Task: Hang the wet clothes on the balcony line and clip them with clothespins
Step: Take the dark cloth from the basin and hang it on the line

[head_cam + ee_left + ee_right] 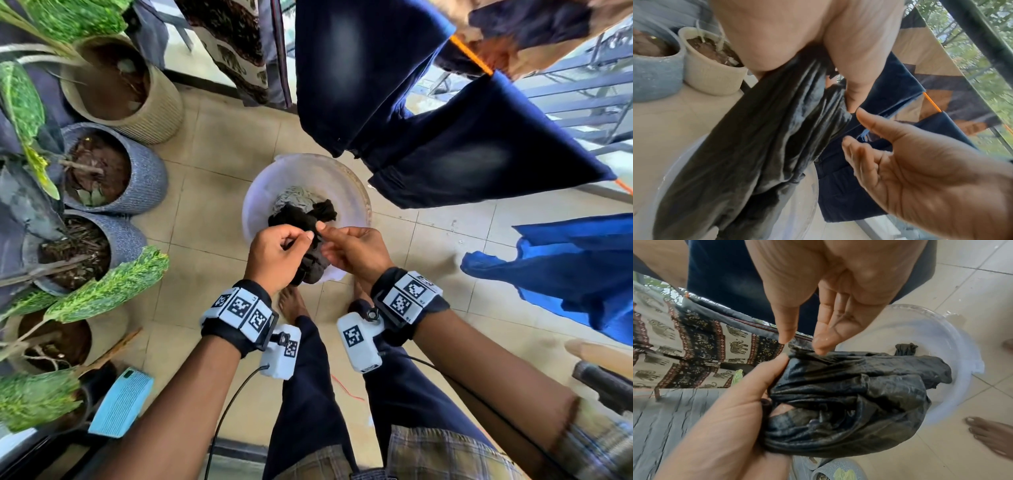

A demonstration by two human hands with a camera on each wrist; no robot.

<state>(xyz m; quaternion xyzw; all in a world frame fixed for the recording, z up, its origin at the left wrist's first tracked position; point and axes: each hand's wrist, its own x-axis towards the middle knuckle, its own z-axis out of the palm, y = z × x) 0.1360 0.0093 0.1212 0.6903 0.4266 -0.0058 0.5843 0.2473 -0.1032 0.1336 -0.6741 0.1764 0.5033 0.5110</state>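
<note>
Two hands work one black wet garment point(310, 240) just above the white basin point(356, 192) — left hand point(277, 255) grips its bunched top, right hand point(356, 251) relaxed, fingertips touching a fold. Limp, heavy, likely slippery — best pinched along an edge.
</note>
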